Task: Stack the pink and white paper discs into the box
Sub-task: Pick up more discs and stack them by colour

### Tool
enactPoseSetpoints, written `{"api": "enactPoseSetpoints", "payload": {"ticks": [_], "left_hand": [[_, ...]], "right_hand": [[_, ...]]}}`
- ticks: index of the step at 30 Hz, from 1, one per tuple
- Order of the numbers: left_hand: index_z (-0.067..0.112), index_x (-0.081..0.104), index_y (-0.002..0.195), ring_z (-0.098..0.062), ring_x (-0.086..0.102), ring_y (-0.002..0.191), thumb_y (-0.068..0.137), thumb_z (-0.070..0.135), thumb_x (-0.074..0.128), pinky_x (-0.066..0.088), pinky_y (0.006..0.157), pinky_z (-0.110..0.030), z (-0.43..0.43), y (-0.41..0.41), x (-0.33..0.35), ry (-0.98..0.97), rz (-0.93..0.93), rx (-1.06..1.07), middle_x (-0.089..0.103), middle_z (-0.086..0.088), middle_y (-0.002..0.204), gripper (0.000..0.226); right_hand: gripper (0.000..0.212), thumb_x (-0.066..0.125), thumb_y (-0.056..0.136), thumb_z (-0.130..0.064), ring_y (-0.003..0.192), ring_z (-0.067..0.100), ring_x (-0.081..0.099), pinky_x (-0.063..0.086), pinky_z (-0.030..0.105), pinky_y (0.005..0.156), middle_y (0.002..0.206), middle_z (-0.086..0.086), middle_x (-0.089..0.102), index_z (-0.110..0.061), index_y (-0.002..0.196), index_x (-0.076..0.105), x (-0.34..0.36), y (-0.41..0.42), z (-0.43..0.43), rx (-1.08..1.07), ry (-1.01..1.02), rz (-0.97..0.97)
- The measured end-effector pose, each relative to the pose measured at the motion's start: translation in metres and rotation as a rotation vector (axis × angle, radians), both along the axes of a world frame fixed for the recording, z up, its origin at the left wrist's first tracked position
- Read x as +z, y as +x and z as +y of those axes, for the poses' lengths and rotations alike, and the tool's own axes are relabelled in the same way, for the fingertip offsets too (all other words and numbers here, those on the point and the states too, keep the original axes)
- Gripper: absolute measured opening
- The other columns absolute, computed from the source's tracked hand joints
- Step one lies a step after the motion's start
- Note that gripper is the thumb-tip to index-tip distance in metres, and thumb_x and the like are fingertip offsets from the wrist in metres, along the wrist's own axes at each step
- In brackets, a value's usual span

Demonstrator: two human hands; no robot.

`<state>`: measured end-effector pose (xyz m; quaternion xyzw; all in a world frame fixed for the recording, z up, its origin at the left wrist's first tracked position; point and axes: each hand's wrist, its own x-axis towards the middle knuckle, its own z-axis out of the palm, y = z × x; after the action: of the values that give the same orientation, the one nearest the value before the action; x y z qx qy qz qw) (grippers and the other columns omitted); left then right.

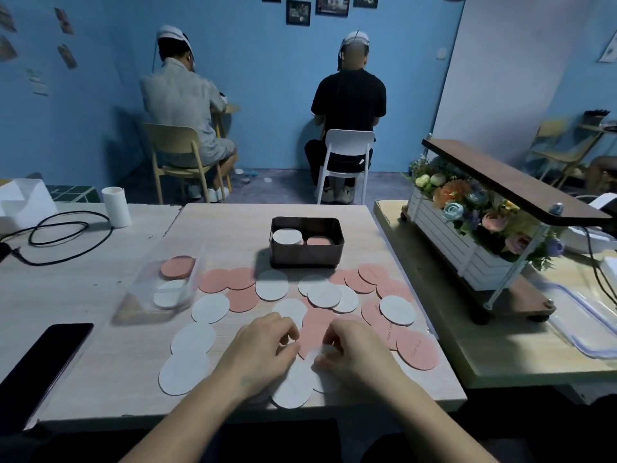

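Dozens of pink and white discs (272,285) are lying scattered and overlapping across the middle of the frame, on the table (227,228). Just above them the box (305,257) is sitting, holding a white stack (287,236) on its left and a pink stack (320,241) on its right. Down at lower centre, the right hand (355,354) is pinching the edge of a blurred white disc (320,353). The left hand (262,345) is curling its fingers onto the pile, but I cannot tell whether it is gripping anything. A clear tray (147,305) is lying at mid-left, a phone (43,359) at lower left.

Wooden table (233,228) — scattered pink, white discs (272,285), brown box (306,253)
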<state>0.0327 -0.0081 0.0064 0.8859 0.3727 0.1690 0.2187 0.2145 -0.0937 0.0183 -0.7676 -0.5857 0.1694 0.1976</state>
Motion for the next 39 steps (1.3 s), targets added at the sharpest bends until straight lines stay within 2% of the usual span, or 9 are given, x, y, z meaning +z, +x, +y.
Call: {"api": "enactPoseSetpoints", "payload": {"ticks": [5,10,13,18,21,26,29,34,39], "left_hand": [[0.031,0.065,0.096,-0.004,0.055,0.087,0.088,0.039,0.056,0.049,0.085,-0.033,0.003,0.007,-0.003,-0.021,-0.067,0.024,0.056,0.017,0.092,0.014],[0.029,0.056,0.106,-0.019,0.047,0.107,0.077,0.064,0.048,0.041,0.091,-0.038,0.0,0.028,-0.004,0.107,0.248,0.062,0.051,0.008,0.106,0.045],[0.029,0.052,0.102,-0.018,0.044,0.107,0.074,0.064,0.055,0.039,0.091,-0.037,-0.003,0.037,-0.001,0.114,0.272,0.097,0.048,0.008,0.107,0.045],[0.028,0.05,0.086,-0.015,0.057,0.089,0.079,0.045,0.059,0.048,0.082,-0.037,-0.002,0.034,-0.001,-0.072,-0.006,0.214,0.061,0.013,0.086,0.02],[0.024,0.057,0.077,-0.01,0.06,0.07,0.081,0.026,0.07,0.048,0.067,-0.029,0.003,0.02,0.004,-0.241,-0.264,0.324,0.066,0.007,0.073,0.013],[0.014,0.064,0.083,-0.013,0.062,0.068,0.088,0.006,0.072,0.05,0.067,-0.025,0.015,-0.006,0.028,-0.323,-0.596,0.376,0.069,-0.004,0.075,0.012],[0.015,0.065,0.083,-0.01,0.062,0.07,0.089,0.007,0.07,0.051,0.07,-0.025,0.012,-0.004,0.036,-0.322,-0.622,0.324,0.069,0.0,0.075,0.012],[0.024,0.062,0.083,-0.018,0.066,0.079,0.086,0.019,0.07,0.057,0.08,-0.045,0.015,-0.002,0.029,-0.33,-0.618,0.343,0.07,0.002,0.081,0.01],[0.033,0.061,0.083,-0.017,0.064,0.073,0.086,0.015,0.071,0.056,0.075,-0.047,0.018,-0.007,0.026,-0.278,-0.634,0.328,0.069,0.006,0.076,0.02]], "right_hand": [[0.016,0.074,0.087,-0.025,0.067,0.001,0.053,0.044,0.02,0.063,0.075,-0.008,0.064,-0.023,0.079,0.059,0.004,0.024,0.004,-0.005,0.197,0.308],[0.02,0.068,0.094,-0.025,0.071,0.004,0.054,0.042,0.022,0.062,0.074,-0.011,0.06,-0.027,0.084,0.051,0.004,0.04,0.012,-0.088,0.32,0.232],[0.015,0.063,0.096,-0.024,0.077,0.013,0.059,0.052,0.033,0.067,0.081,-0.009,0.062,-0.029,0.092,0.049,0.005,0.037,0.017,-0.06,0.267,0.217],[0.027,0.055,0.097,-0.018,0.092,0.02,0.062,0.055,0.039,0.077,0.101,-0.007,0.065,-0.036,0.116,0.049,0.003,0.034,0.017,-0.015,0.274,0.131],[0.029,0.059,0.094,-0.017,0.087,0.021,0.059,0.052,0.038,0.075,0.1,-0.006,0.066,-0.037,0.112,0.05,0.004,0.032,0.017,0.027,0.344,0.06],[0.032,0.058,0.094,-0.003,0.073,0.013,0.062,0.059,0.037,0.064,0.091,-0.01,0.065,-0.036,0.096,0.056,0.005,0.029,0.02,-0.074,0.445,0.396],[0.033,0.052,0.099,0.002,0.078,0.012,0.062,0.063,0.036,0.067,0.096,-0.004,0.065,-0.028,0.098,0.064,0.007,0.007,0.019,-0.035,0.395,0.732],[0.02,0.05,0.102,-0.001,0.09,0.013,0.064,0.062,0.041,0.078,0.103,0.003,0.067,-0.014,0.108,0.063,0.01,-0.02,0.021,0.073,0.384,0.956],[0.042,0.07,0.091,-0.006,0.084,0.018,0.067,0.058,0.034,0.075,0.102,0.007,0.069,-0.028,0.123,0.055,0.001,-0.021,0.028,0.132,0.402,0.862]]}}
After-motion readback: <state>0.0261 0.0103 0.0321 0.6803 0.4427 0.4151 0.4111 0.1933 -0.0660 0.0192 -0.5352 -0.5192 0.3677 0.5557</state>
